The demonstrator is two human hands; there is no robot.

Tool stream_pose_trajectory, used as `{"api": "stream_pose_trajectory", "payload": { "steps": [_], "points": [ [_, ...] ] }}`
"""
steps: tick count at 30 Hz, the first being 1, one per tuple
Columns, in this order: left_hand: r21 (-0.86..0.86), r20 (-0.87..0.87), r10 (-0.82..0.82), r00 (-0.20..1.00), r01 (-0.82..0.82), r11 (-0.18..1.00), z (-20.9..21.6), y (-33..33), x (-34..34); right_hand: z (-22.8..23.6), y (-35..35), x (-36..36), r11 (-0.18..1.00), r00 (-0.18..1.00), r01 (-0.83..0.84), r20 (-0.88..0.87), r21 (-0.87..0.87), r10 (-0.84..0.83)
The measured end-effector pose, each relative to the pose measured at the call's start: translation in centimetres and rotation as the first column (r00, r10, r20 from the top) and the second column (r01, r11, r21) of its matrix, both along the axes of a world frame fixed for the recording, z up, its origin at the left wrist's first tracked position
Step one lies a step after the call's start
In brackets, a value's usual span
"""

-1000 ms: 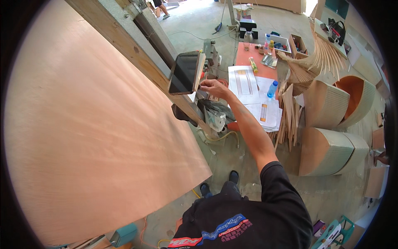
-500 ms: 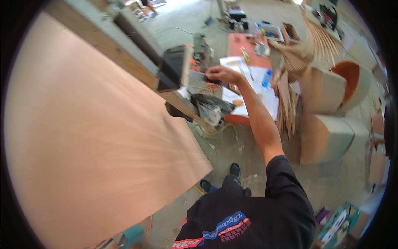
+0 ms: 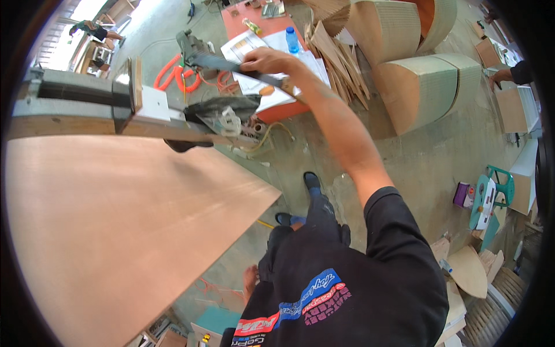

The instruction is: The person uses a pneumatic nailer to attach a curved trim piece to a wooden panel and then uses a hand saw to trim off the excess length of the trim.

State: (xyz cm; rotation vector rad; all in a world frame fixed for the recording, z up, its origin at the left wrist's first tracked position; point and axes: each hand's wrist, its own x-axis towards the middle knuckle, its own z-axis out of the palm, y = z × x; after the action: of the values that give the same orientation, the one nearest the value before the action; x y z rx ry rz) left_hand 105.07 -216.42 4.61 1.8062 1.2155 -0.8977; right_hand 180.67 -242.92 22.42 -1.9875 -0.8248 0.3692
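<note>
The wood sheet (image 3: 127,222) looks smooth, the long strip (image 3: 215,61) dull metal.

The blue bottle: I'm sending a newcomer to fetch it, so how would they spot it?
Find the orange-red table near the person's right hand. Just past that hand, among white papers, is the blue bottle. Its translucent blue body and darker blue cap set it apart from the yellow-green container farther up the table.
</note>
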Motion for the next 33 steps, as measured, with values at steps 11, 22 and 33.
{"api": "stream_pose_trajectory", "payload": {
  "steps": [11, 22, 33],
  "points": [
    [-0.111, 0.285, 0.117, 0.951, -0.089, 0.99, -0.4, -1.6, 5.2, -6.9, -17.8, -32.2, 0.839, 0.799, 0.525, -0.425, 0.145, -0.426],
    [-0.348, 0.756, 0.091, 0.649, 0.28, 0.895, 11.2, -0.7, -1.8, 9.5, -1.1, -58.4, 0.905, 0.918, 0.095, -0.389, 0.414, 0.081],
    [-0.021, 0.921, 0.188, 0.342, -0.436, 0.9, 17.7, 6.6, -23.9, 11.0, 33.6, -80.1, 0.829, 0.618, -0.219, -0.585, 0.515, 0.526]
  ]
}}
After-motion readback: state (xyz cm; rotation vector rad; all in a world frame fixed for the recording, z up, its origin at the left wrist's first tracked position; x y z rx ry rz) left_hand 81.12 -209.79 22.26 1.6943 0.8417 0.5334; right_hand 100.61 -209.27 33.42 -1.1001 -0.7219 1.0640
